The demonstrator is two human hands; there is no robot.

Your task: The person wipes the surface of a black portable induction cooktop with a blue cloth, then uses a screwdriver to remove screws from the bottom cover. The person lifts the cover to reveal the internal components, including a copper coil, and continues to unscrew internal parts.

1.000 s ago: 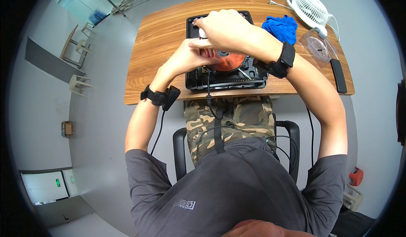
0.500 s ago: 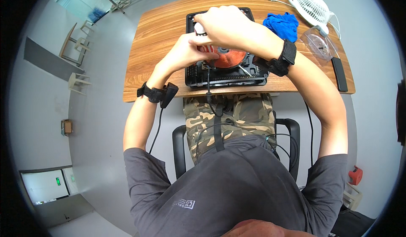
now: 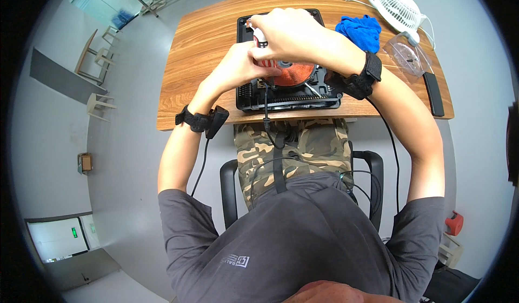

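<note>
Low over an open black appliance base (image 3: pixel 324 106), my two hands are close together. The base holds a round copper-coloured coil (image 3: pixel 297 76), like the inside of an induction cooker. My right hand (image 3: pixel 292 33) is closed around the white, dark-banded upper part of a small bottle-like thing with red and white stripes (image 3: pixel 265 63). Around its striped lower part curls my left hand (image 3: pixel 235 65), the thumb stretched toward the coil. Its lower end and its exact kind are hidden by my fingers. A pale thin lead (image 3: pixel 313 91) lies beside the coil.
A blue cloth (image 3: pixel 359 33) lies right of the base on the wooden table (image 3: pixel 200 49). Beyond it stand a white fan (image 3: pixel 397 10), a clear plastic cover (image 3: pixel 408 57) and a black flat bar (image 3: pixel 433 95). A black cable (image 3: pixel 266 106) runs over the base's near edge.
The white upper part of the bottle-like thing has shifted slightly right and tilted, with my right-hand fingers moving along. My left hand has barely moved and keeps its grip.
</note>
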